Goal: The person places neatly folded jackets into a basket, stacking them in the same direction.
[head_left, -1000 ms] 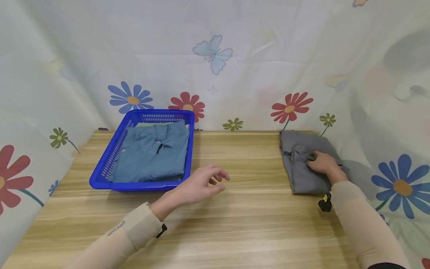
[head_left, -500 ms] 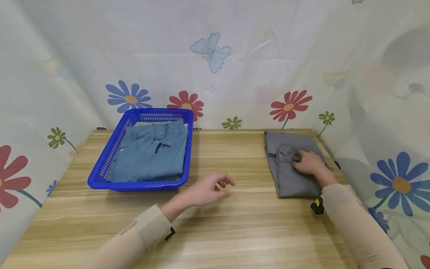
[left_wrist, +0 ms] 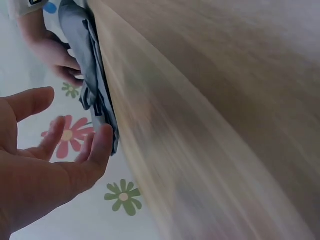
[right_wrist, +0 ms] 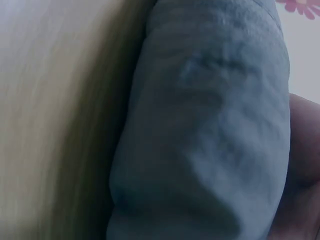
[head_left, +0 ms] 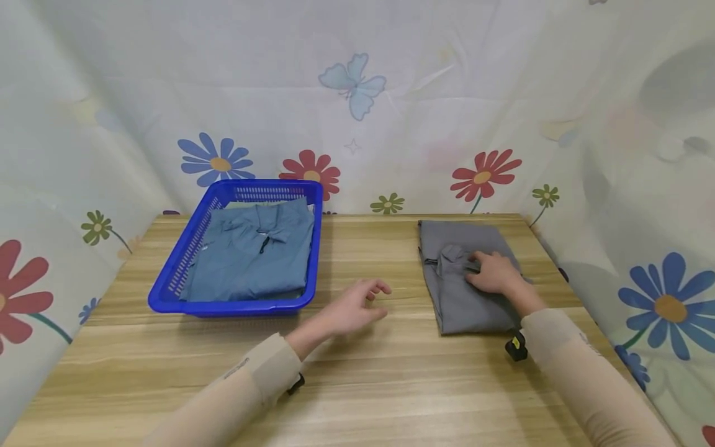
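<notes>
On the right half of the wooden table lies a folded grey shirt (head_left: 463, 310), with a bunched, collar-like part near its middle. My right hand (head_left: 494, 273) is on top of it, thumb and fingers gripping the cloth beside that part. The right wrist view is filled by the shirt's side (right_wrist: 200, 120), with part of the hand behind it. My left hand (head_left: 352, 307) hovers over the table between basket and shirt, fingers loosely bent and holding nothing. In the left wrist view its fingers (left_wrist: 102, 145) are spread apart, the shirt farther off.
A blue plastic basket (head_left: 159, 298) stands at the left with a folded blue garment (head_left: 251, 261) inside and paler cloth under its far edge. Flower-printed curtain (head_left: 413, 136) hangs behind the wooden table (head_left: 380, 397) and along both sides.
The grey shirt has slid left across the table together with my right hand. My left hand has shifted slightly right, away from the basket. The basket stays in place.
</notes>
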Motion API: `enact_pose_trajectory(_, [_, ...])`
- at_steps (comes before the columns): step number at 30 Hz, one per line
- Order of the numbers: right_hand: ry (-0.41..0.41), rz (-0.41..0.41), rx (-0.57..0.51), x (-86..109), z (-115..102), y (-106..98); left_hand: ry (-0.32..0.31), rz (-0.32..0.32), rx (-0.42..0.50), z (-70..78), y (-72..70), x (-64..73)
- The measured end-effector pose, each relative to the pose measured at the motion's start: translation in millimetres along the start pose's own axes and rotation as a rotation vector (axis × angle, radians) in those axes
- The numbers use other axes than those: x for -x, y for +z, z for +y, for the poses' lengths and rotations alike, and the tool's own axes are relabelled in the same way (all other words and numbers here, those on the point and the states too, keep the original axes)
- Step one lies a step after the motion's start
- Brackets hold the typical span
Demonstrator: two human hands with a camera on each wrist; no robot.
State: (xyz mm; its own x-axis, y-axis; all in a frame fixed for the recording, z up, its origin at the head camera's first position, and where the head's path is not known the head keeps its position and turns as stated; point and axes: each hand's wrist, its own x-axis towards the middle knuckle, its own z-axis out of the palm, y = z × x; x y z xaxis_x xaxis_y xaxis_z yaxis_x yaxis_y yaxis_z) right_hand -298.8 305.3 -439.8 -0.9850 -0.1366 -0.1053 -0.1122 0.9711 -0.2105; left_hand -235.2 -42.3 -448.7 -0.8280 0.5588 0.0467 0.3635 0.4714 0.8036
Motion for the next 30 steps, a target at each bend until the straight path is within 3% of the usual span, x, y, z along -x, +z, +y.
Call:
enact_pose_trajectory(16, [-0.089,-0.010,0.024,-0.1,-46.7,10.6,-0.175,0.101,0.058,-3.4,5.4,-30.3])
enact_pose_trajectory(23, [-0.135,-0.035,0.023,-1.7,-63.1,14.6,-0.183,0.109,0.056,-7.0,0.3,-41.2])
enact_pose_trajectory(30, [-0.142,-0.037,0.031,-0.7,-79.7,16.3,-0.210,0.107,-0.012,-7.8,-6.2,-47.0])
